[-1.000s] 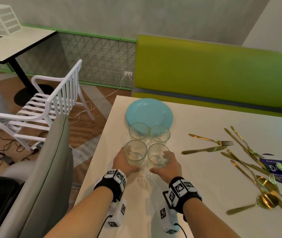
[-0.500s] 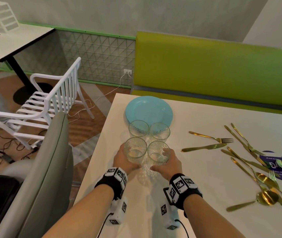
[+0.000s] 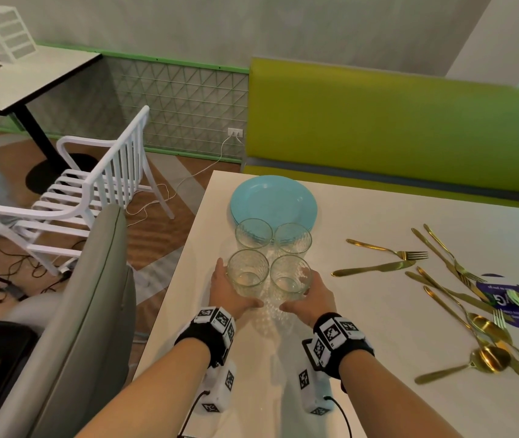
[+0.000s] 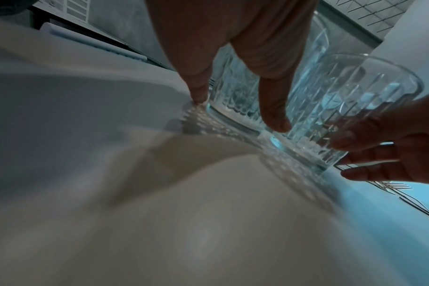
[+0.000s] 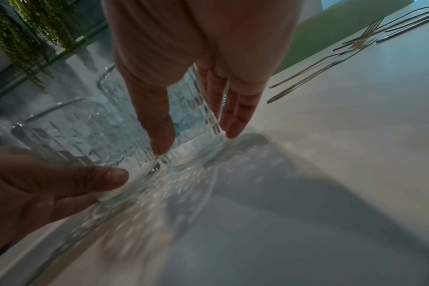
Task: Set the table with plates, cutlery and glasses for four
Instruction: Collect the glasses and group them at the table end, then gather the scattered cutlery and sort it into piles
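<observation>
White tabletop [image 3: 362, 216] with a green bench [image 3: 394, 128] at its far side carries four glasses in a square near the left edge. Left hand [image 3: 226, 290] has its fingers [image 4: 273, 108] curled round the near left glass [image 3: 247, 273]; right hand [image 3: 310, 300] grips the near right glass [image 3: 290, 275] the same way. Both glasses stand upright on the tabletop, just beside each other. Behind them stand two more glasses [image 3: 272, 237], then a blue plate [image 3: 274, 197]. Gold cutlery [image 3: 460, 279] lies scattered to the right.
</observation>
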Demonstrator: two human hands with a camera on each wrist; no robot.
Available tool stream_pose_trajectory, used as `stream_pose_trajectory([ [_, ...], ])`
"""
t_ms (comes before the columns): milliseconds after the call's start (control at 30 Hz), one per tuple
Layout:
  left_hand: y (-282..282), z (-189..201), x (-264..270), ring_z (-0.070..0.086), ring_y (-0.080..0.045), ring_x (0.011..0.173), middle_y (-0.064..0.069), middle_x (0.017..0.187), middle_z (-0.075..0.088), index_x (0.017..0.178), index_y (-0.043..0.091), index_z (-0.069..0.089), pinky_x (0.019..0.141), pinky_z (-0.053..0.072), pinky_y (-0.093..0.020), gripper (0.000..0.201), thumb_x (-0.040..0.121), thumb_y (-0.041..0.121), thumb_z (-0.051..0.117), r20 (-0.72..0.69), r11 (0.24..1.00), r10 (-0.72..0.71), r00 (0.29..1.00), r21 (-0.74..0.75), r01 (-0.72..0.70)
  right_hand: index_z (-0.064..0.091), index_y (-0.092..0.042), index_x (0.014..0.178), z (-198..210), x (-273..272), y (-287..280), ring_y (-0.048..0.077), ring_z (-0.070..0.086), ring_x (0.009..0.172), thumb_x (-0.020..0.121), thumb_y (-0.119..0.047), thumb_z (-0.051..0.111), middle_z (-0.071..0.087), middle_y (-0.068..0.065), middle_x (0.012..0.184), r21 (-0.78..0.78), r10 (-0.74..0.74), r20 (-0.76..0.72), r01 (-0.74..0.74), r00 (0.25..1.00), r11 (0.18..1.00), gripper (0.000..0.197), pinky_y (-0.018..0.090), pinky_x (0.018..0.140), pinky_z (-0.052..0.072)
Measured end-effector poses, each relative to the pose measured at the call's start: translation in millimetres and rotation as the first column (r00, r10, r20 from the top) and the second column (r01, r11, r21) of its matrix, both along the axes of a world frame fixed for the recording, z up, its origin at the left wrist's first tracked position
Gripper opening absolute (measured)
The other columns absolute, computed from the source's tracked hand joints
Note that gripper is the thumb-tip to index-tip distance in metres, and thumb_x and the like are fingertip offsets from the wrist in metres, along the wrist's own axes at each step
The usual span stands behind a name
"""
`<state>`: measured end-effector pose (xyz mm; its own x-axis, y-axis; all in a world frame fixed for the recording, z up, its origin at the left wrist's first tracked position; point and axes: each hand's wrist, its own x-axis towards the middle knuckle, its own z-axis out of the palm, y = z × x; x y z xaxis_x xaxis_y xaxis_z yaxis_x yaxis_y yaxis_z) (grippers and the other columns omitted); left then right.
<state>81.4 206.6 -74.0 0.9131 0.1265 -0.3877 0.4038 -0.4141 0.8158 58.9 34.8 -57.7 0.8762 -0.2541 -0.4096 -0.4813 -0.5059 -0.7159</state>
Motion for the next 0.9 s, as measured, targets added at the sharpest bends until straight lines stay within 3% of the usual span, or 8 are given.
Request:
stream_pose_trajectory([
  [167, 2, 19, -6, 0.015, -0.025, 0.145, -0.009, 0.156, 0.011, 0.150, 0.018, -0.007, 0.117, 0.021, -0.040, 0.147, 0.044, 0.021, 0.095, 0.074, 0.999, -0.022, 0.997, 0.049, 0.019, 0.027, -0.019, 0.145, 10, -4, -8, 0.023, 0.048, 0.126, 0.068, -0.007, 0.081, 0.047, 0.004, 0.141, -0.003, 0.001, -0.038, -0.001, 0.999, 1.000, 0.095, 0.029, 0.099, 0.042],
  [267, 1, 36, -8, 0.007, -0.026, 0.145, -0.007, 0.155, 0.008, 0.150, 0.018, -0.002, 0.118, 0.012, -0.042, 0.148, 0.040, 0.035, 0.094, 0.186, 0.993, -0.071, 0.980, 0.111, 0.050, 0.025, -0.019, 0.146, 19, -4, -19, 0.022, 0.048, 0.126, 0.068, -0.005, 0.081, 0.046, 0.005, 0.141, -0.007, -0.021, -0.040, 0.021, 0.999, 1.000, 0.097, 0.029, 0.097, 0.044],
  [367, -3, 63, -8, 0.009, -0.026, 0.144, -0.007, 0.154, 0.011, 0.150, 0.014, 0.005, 0.118, 0.010, -0.040, 0.139, 0.045, 0.048, 0.089, 0.322, 0.989, -0.093, 0.942, 0.140, 0.050, 0.026, -0.016, 0.145, 33, -8, -33, 0.023, 0.050, 0.123, 0.070, -0.004, 0.078, 0.048, 0.008, 0.139, -0.045, -0.043, -0.032, 0.042, 0.999, 0.998, 0.092, 0.028, 0.097, 0.044],
  [500, -24, 94, 0, 0.019, -0.027, 0.137, -0.012, 0.147, 0.023, 0.145, 0.007, 0.021, 0.114, 0.015, -0.036, 0.119, 0.052, 0.070, 0.060, 0.494, 0.991, -0.093, 0.865, 0.130, 0.032, 0.034, -0.013, 0.142, 49, -13, -60, 0.025, 0.054, 0.117, 0.073, -0.006, 0.076, 0.054, 0.012, 0.132, -0.107, -0.102, -0.031, 0.098, 0.994, 0.989, 0.081, 0.028, 0.094, 0.045],
  [600, -53, 115, 14, 0.033, -0.029, 0.130, -0.014, 0.140, 0.037, 0.139, 0.004, 0.035, 0.110, 0.021, -0.034, 0.078, 0.078, 0.044, 0.063, 0.544, 0.982, -0.177, 0.820, 0.154, 0.110, 0.041, -0.013, 0.138, 60, -21, -87, 0.025, 0.056, 0.115, 0.075, -0.008, 0.075, 0.057, 0.012, 0.128, -0.122, -0.167, -0.015, 0.164, 0.986, 0.979, 0.071, 0.029, 0.092, 0.046],
  [667, -79, 126, 21, 0.043, -0.028, 0.123, -0.013, 0.135, 0.043, 0.135, 0.005, 0.042, 0.107, 0.033, -0.034, 0.056, 0.086, 0.025, 0.060, 0.556, 0.972, -0.236, 0.797, 0.140, 0.190, 0.046, -0.012, 0.134, 65, -28, -108, 0.025, 0.057, 0.114, 0.077, -0.011, 0.074, 0.058, 0.011, 0.127, -0.137, -0.204, -0.009, 0.200, 0.979, 0.970, 0.064, 0.028, 0.091, 0.044],
  [767, -122, 136, 26, 0.052, -0.024, 0.114, -0.010, 0.128, 0.049, 0.130, 0.006, 0.047, 0.091, 0.038, -0.019, 0.043, 0.088, 0.013, 0.057, 0.548, 0.948, -0.311, 0.777, 0.117, 0.297, 0.051, -0.011, 0.129, 69, -37, -141, 0.025, 0.057, 0.114, 0.079, -0.016, 0.072, 0.060, 0.011, 0.124, -0.182, -0.245, -0.022, 0.237, 0.969, 0.954, 0.055, 0.031, 0.096, 0.043],
  [900, -176, 128, 42, 0.052, -0.024, 0.118, -0.010, 0.129, 0.052, 0.130, 0.007, 0.046, 0.099, 0.042, -0.032, 0.042, 0.090, 0.013, 0.056, 0.407, 0.881, -0.472, 0.782, 0.197, 0.430, 0.058, -0.010, 0.123, 72, -42, -186, 0.025, 0.059, 0.109, 0.080, -0.019, 0.071, 0.065, 0.008, 0.117, -0.261, -0.284, -0.022, 0.268, 0.959, 0.927, 0.046, 0.032, 0.095, 0.045],
])
